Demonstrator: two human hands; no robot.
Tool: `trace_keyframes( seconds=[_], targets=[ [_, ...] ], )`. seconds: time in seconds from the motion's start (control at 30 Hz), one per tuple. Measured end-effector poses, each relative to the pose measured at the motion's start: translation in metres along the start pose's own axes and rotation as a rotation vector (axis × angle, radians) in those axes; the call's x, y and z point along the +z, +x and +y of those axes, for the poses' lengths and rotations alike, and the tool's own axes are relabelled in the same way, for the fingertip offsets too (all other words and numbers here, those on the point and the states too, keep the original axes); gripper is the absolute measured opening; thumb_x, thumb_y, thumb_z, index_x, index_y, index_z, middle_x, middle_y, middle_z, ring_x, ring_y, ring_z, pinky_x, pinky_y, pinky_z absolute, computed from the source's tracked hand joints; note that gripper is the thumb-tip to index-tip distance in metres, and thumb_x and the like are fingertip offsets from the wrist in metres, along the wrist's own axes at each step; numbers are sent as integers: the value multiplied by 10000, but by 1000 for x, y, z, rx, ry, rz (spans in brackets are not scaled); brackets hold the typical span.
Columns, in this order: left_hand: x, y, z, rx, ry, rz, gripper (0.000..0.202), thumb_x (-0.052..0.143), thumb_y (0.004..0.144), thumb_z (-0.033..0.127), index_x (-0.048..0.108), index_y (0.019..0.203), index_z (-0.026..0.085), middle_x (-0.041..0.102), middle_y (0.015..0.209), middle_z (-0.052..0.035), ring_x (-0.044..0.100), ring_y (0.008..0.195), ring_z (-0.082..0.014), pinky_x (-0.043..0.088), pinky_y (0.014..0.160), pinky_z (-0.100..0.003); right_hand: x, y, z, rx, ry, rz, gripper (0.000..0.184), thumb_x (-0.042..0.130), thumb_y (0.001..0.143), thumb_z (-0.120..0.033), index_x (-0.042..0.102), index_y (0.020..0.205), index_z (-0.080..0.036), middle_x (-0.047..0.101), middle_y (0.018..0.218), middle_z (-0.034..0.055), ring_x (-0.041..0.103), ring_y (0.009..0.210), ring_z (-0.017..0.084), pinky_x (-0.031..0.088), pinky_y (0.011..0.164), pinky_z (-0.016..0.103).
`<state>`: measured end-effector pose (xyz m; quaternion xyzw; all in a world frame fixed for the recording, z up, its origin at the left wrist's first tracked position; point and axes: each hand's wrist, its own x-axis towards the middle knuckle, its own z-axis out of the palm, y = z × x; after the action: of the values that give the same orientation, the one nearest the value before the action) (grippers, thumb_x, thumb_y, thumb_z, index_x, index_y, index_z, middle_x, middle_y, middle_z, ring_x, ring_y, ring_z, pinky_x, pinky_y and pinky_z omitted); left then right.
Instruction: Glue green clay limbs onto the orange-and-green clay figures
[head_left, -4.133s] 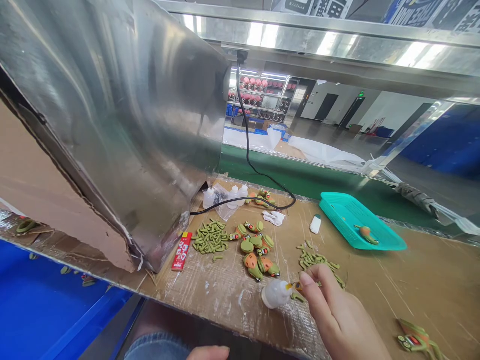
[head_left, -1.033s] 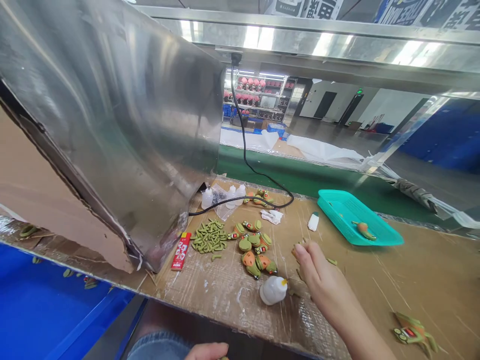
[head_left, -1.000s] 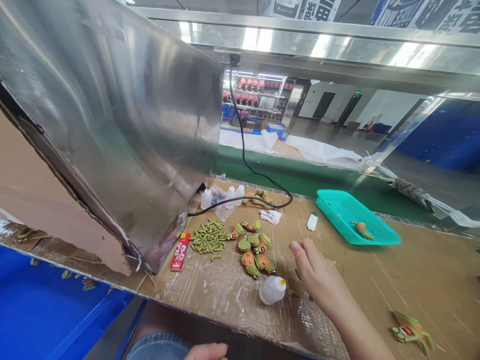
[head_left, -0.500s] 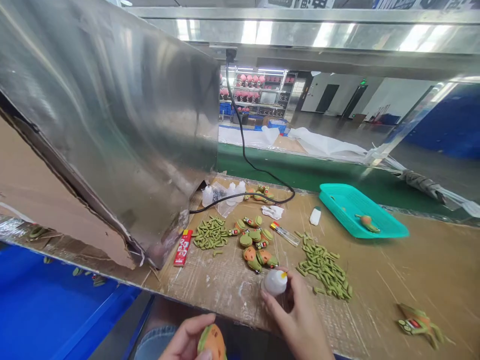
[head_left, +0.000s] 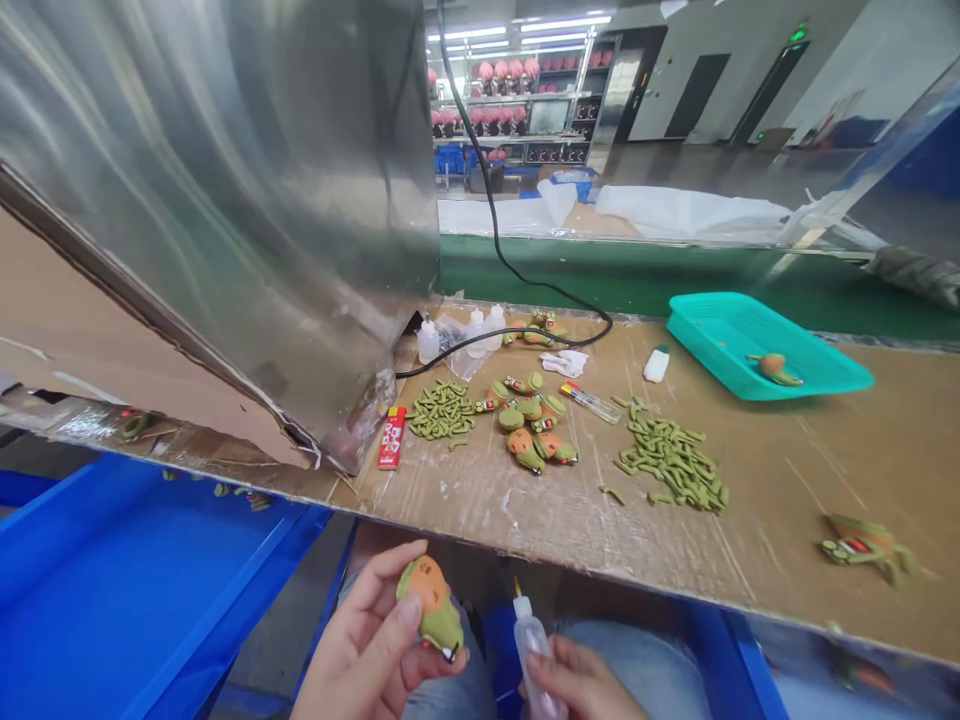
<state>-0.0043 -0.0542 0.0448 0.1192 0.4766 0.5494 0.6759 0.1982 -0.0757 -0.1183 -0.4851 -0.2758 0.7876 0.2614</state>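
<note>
Between the thumb and fingers of my left hand [head_left: 375, 645] is a small green and orange toy figure body [head_left: 429, 600], its orange side turned up. My right hand [head_left: 581, 680] grips a clear squeeze bottle [head_left: 534, 655] with a yellow tip pointing up and away from me. Both hands are over my lap, below the table's front edge, and the bottle is apart from the figure. More green and orange figures [head_left: 536, 425] lie clustered on the table beyond. Thin green curved pieces form a left pile [head_left: 442, 408] and a right pile [head_left: 671, 460].
A teal basket [head_left: 757, 385] holding one figure stands at the back right. White bottles [head_left: 476, 335] and a black cable [head_left: 517, 270] are at the back. A red packet [head_left: 391, 438] lies beside the metal panel [head_left: 300, 200]. Blue bins [head_left: 150, 590] sit below the table.
My right hand has lifted the squeeze bottle off the table and brought it back over my lap. My left hand has come further into view with the figure. The camera has tilted down.
</note>
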Motion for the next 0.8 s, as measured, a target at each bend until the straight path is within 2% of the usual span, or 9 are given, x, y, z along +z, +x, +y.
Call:
trace_keyframes(
  seconds=[0.07,0.13,0.23,0.37,0.53,0.63,0.7,0.77,0.8],
  targets=[
    [3,-3,-1,-9,19,-5,372,822,585,235,693,931,194,722,681,-34,643,535,-166,579,516,-324,-6,11,18,86,58,73,361,625,825,-485,514,796,-143,551,664,-18,521,516,101,377,438,189],
    [4,-6,-2,-20,39,-14,382,824,582,250,687,933,190,715,668,-36,641,537,-166,577,515,-316,-11,18,23,137,84,136,246,521,936,-357,529,833,-134,565,704,-11,546,539,104,414,446,194],
    [3,-10,-2,-24,47,-7,386,821,587,246,681,944,198,714,670,-34,641,543,-161,579,529,-313,-13,22,20,173,85,205,234,492,965,-315,542,838,-125,552,687,-22,543,521,95,435,444,190],
    [0,-13,-4,-7,47,14,389,816,594,232,675,955,197,708,665,-25,637,542,-161,584,526,-322,-12,23,16,171,43,219,214,497,967,-303,551,871,-120,557,693,-22,549,518,93,445,438,187],
    [2,-13,-7,-1,53,28,396,827,574,233,675,936,181,708,649,-25,633,513,-160,579,504,-316,-12,20,11,34,-90,221,174,513,958,-251,551,856,-116,568,709,-19,532,502,80,400,400,162],
    [2,-11,-8,-7,53,24,394,830,571,229,677,931,185,709,644,-20,637,510,-165,581,504,-325,-18,18,3,-84,-205,270,121,543,938,-239,553,919,-120,574,716,-22,520,492,82,400,415,173],
    [1,-10,-8,-15,53,18,391,828,576,226,677,935,189,710,646,-18,641,510,-168,580,507,-327,-22,18,-5,-159,-291,327,143,568,915,-257,556,969,-125,593,756,-8,554,551,109,452,495,220],
    [1,-9,-8,-30,45,19,391,827,577,225,677,936,196,711,650,-16,647,512,-169,578,510,-319,-24,16,-16,-244,-392,416,229,624,853,-294,566,1001,-129,618,860,30,597,719,169,484,662,313],
    [0,-9,-8,-35,40,21,390,829,574,224,678,934,198,711,650,-14,647,510,-167,577,510,-318,-24,13,-21,-287,-447,464,292,657,804,-322,574,1010,-132,624,913,54,594,815,210,464,746,357]
  ],
)
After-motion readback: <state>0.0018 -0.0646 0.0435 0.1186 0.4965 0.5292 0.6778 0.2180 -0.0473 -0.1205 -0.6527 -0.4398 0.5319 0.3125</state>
